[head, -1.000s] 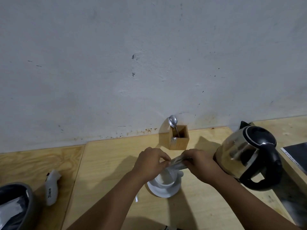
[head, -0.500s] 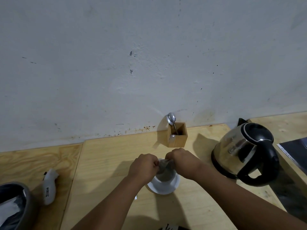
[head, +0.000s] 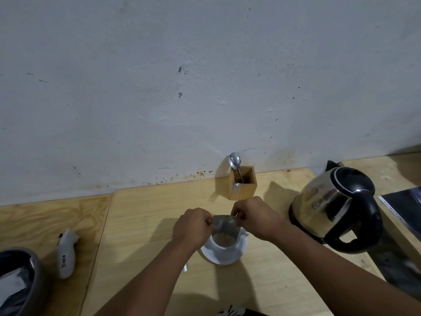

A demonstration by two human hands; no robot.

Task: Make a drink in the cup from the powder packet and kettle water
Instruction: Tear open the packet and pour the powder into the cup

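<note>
While powder goes into the cup, head view, one view only:

Left hand (head: 192,226): closed in a pinch on the left top corner of the powder packet (head: 224,226).
Right hand (head: 255,216): closed in a pinch on the right top corner of the same packet.
Packet position: held upright between both hands, directly above the cup (head: 224,244), lower end dipping to or just inside the rim; whether touching the rim, cannot tell.
Cup position: white, seated on a white saucer (head: 222,256), on the wooden table (head: 148,215), near the front middle.
Cup contents: something brownish inside, too small to identify.
Step in hand, judged: emptying the packet into the cup.
Doing it well: keep the open end low and centred over the cup; tap or shake gently so no powder lands on saucer or table; keep both pinches high, clear of the falling powder; check the corners for leftover powder before setting the packet aside.
Kettle (head: 335,208): steel with black handle and lid, right of the cup, apart from it, untouched.
Task progress, judged: early; water not yet poured.
Counts: one cup, one saucer, one packet, one kettle, one wooden holder (head: 242,185) by the wall, one spoon (head: 235,160) standing in it, two hands.
</note>
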